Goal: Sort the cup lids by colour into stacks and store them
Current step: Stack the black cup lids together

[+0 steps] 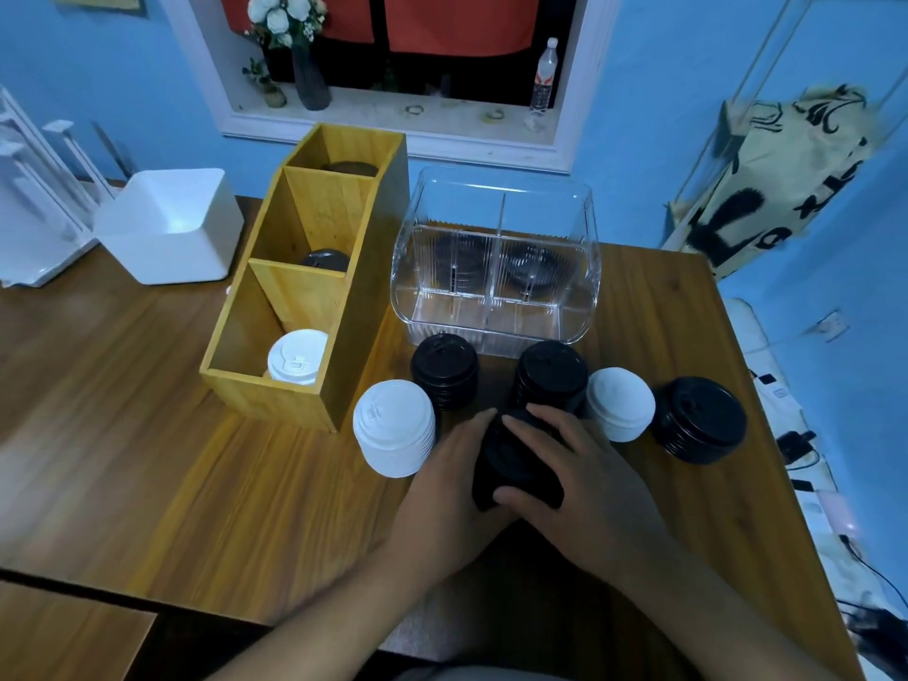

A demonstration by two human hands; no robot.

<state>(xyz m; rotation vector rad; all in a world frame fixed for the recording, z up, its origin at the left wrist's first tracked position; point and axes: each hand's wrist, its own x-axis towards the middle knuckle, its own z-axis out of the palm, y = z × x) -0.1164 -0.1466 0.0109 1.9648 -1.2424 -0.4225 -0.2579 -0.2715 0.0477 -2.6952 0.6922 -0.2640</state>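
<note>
Black lids in one held stack (511,466) sit between both of your grips, low in the middle of the frame, over the near part of the wooden tabletop (147,459). Your left grip (442,484) wraps the stack's left side with curled fingers. Your right grip (584,464) lies over its top, fingers across the lids and thumb tucked against the near edge, so both are closed round that same stack. Whether its base touches the tabletop cannot be told.

Just above your fingers in the frame, five more stacks stand on the tabletop. A left white stack (393,427) has a rear black stack (444,371) just behind it. Then come a middle black stack (550,376), a right white stack (620,403) just beside it, and a far-right black stack (697,419).

Left of centre stands a wooden organiser (363,287) with three compartments. The nearest holds white lids (297,358), and the middle one holds a dark lid (324,260). The farthest holds another dark lid (350,168).

To the organiser's right, a clear divided box (496,312) shows dark lids (535,267) through its ribbed walls. A white bin (172,223) sits in the upper left.
</note>
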